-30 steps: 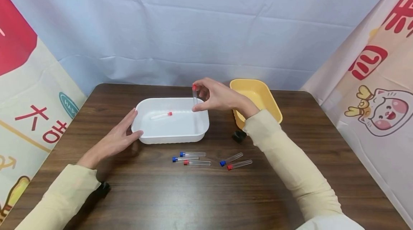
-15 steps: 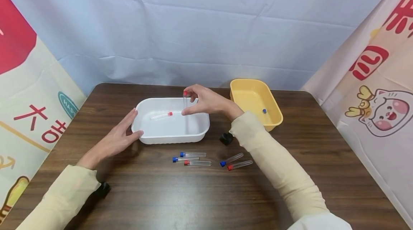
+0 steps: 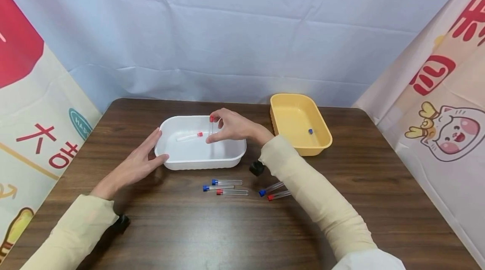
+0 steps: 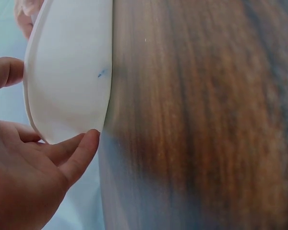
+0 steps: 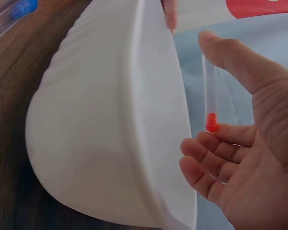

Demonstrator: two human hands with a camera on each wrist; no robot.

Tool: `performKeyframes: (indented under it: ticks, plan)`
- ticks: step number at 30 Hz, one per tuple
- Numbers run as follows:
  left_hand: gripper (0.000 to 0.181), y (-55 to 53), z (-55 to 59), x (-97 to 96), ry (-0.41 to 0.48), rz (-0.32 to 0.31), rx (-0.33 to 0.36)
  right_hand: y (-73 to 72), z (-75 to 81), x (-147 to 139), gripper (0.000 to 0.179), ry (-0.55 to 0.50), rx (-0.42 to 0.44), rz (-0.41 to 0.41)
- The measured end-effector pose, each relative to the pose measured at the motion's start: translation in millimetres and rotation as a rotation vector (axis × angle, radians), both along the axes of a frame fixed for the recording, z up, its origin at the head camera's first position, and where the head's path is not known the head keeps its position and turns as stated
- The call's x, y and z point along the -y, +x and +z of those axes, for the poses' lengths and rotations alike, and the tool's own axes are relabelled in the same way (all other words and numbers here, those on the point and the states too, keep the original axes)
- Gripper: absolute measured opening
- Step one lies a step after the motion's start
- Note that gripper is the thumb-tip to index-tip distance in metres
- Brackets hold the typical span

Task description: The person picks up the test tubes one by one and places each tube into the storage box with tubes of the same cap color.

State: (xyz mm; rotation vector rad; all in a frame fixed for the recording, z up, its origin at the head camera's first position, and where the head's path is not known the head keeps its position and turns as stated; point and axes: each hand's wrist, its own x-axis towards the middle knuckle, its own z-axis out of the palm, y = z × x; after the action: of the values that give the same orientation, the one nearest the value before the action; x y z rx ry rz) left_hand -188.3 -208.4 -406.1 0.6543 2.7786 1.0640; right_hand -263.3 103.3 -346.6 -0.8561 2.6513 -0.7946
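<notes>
My right hand point(image 3: 236, 126) is over the right part of a white plastic basin point(image 3: 201, 163). Between its thumb and index finger it pinches a clear test tube point(image 5: 210, 93) end to end. The tube's red cap is uppermost in the head view. Another red-capped test tube point(image 3: 189, 137) lies inside the basin. At the basin's left end, my left hand point(image 3: 140, 160) rests its thumb and extended fingers against the wall; the left wrist view shows the fingertips point(image 4: 93, 136) touching the outside.
Several capped tubes lie in front of the basin: a blue-capped tube point(image 3: 227, 182) and a red-capped tube point(image 3: 232, 192) among them, with two more near the right forearm. A yellow basin point(image 3: 303, 151) at back right contains a blue cap point(image 3: 310, 131); any tube body is indistinct.
My right hand has moved left and lower over the white basin with the red-capped test tube. Its arm now uncovers the yellow basin. The left hand stays in place.
</notes>
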Motion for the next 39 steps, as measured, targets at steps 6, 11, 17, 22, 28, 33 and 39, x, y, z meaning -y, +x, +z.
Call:
performKeyframes:
  ticks: [6,11,17,22,28,33,39]
  plan:
    - [0.082,0.7,1.3,0.3,-0.005,-0.001,0.004,-0.3,-8.3,4.3,0.088,0.039,0.001,-0.008]
    - [0.082,1.4,2.1,0.3,0.005,-0.003,0.004,-0.1,-11.5,8.1,0.087,0.09,-0.004,-0.02]
    - [0.082,1.8,1.5,0.4,0.009,-0.003,0.004,-1.4,-15.7,13.9,0.089,0.127,-0.015,0.005]
    - [0.081,2.2,2.3,-0.3,0.02,-0.002,0.006,-4.1,-20.4,18.4,0.085,0.127,-0.035,0.022]
    - [0.081,1.9,2.9,-0.9,0.011,-0.004,0.004,-5.6,-26.0,20.7,0.078,0.128,-0.029,0.017]
    - [0.082,2.6,3.6,-0.5,0.003,0.004,0.011,-6.9,-31.0,23.1,0.079,0.111,-0.019,0.025]
    - [0.081,1.5,2.2,-0.9,0.013,0.0,0.003,-7.6,-35.0,25.9,0.083,0.125,-0.021,0.006]
